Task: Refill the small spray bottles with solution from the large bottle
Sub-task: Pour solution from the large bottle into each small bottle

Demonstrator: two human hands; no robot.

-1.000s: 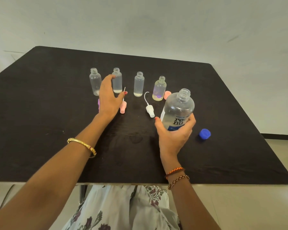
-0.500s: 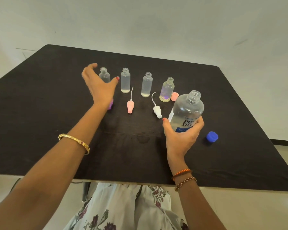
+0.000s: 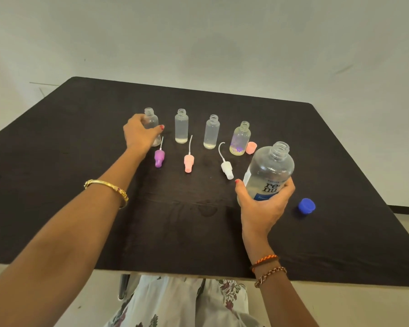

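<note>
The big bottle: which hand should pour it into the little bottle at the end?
Probably the right hand: it grips the open big bottle, while the left hand steadies the leftmost little bottle.

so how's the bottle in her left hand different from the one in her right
The small bottle in the left hand is narrow and unlabelled; the large bottle in the right hand is much bigger, with a blue and white label. The small one stands upright; the large one tilts. Both are clear and uncapped.
</note>
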